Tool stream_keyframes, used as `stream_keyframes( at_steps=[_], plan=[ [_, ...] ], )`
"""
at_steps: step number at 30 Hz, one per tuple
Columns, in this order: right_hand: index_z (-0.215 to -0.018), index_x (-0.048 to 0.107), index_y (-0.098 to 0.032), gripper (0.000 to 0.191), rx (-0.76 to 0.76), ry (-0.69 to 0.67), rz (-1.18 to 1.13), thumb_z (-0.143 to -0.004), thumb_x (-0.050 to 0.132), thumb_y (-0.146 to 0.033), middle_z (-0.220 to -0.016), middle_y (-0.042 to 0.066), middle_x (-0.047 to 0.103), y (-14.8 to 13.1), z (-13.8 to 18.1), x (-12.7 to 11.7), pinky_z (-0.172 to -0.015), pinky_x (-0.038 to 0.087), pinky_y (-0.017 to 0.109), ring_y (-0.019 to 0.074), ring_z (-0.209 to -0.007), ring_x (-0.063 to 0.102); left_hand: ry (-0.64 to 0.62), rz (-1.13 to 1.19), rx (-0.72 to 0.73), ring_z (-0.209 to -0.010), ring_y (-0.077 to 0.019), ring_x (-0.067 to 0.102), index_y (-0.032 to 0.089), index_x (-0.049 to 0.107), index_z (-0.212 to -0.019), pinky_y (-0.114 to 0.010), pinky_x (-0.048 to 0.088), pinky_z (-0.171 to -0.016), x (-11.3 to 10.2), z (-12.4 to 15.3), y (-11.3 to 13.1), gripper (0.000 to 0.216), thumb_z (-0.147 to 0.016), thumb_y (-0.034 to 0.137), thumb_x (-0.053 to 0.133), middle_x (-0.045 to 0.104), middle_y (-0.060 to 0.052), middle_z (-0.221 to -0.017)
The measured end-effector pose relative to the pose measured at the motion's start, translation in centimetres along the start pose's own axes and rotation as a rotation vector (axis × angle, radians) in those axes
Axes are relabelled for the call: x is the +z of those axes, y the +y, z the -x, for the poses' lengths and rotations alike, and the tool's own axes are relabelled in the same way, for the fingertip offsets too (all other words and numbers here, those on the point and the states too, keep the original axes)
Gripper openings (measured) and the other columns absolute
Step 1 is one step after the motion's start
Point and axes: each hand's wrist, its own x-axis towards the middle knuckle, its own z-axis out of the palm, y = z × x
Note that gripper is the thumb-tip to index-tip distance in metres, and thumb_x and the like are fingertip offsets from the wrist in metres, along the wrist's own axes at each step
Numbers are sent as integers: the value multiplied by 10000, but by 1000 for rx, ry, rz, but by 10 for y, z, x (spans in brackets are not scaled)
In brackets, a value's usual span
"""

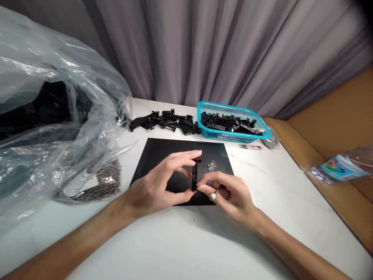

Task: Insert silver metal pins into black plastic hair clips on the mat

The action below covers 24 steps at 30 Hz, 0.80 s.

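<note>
Black plastic is making up the slim part point(194, 175) that the left hand point(159, 179) is grasping, thumb at its lower end and fingers at its upper. This part is standing upright in view over the middle of the dark mat point(163, 149). The right hand point(229, 194) is bringing thumb and forefinger together against the part's lower end; whether they are gripping it or some tiny piece, I cannot tell. Something white and silver point(215, 194) is lying across the right thumb, too small to identify.

Loose metal pins point(212, 166) are lying on the mat, near its right edge. Beyond the mat's far edge, more black parts point(166, 121) are lying in a heap along the far edge of the table point(274, 198), and a blue basket point(234, 137) is holding others just beside them. Pink-handled snips point(251, 147) are resting near the mat's far right corner. Toward the table's left edge, a clear bag point(100, 181) is holding many small metal pieces.
</note>
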Motion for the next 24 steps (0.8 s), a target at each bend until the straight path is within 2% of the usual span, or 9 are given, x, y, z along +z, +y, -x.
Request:
stream_keyframes(
  at_steps=[5, 8, 12, 15, 19, 24],
  plan=[
    [-986, 700, -190, 99, 43, -96, -61, -989, 615, -140, -621, -68, 449, 2, -1, -4, -466, 297, 205, 68, -519, 359, 15, -178, 155, -1305, -310, 640, 92, 449, -1476, -377, 674, -938, 0, -6, 0, 723, -819, 8, 739, 643, -235, -1396],
    [-993, 701, -186, 79, 33, -149, -39, -1000, 623, -171, -638, -62, 458, 3, -1, -7, -470, 312, 205, 70, -523, 373, -12, -222, 179, -1331, -312, 623, 70, 444, -1480, -424, 651, -1002, 0, -8, 1, 710, -831, 1, 722, 666, -224, -1367],
    [-1022, 674, -171, 70, -111, -78, 58, -1023, 605, -185, -609, -70, 453, 2, -1, -5, -511, 359, 221, 81, -515, 403, -4, -232, 167, -1340, -314, 614, 47, 457, -1466, -453, 624, -1052, -1, -8, 0, 692, -833, 14, 734, 643, -238, -1397],
    [-1040, 657, -168, 62, -176, -25, 104, -1030, 597, -179, -648, -43, 555, 2, -1, -1, -552, 391, 229, 89, -547, 463, 0, -241, 186, -1338, -309, 614, 25, 465, -1453, -451, 616, -1066, -2, -8, -1, 682, -830, 16, 744, 649, -249, -1383],
    [-1023, 663, -168, 68, -121, -41, 70, -1027, 596, -171, -738, -7, 644, 3, -1, 0, -549, 395, 221, 83, -564, 475, -3, -250, 183, -1332, -300, 618, 34, 459, -1459, -454, 622, -1054, -1, -8, 0, 669, -848, 30, 731, 659, -244, -1369],
    [-1033, 683, -175, 118, -12, -156, -29, -990, 606, -96, -792, -4, 683, 4, -1, -8, -513, 384, 190, 73, -582, 502, -10, -246, 171, -1301, -304, 644, 61, 452, -1472, -451, 634, -1035, 0, -7, 1, 678, -860, 73, 742, 664, -235, -1367]
  ],
)
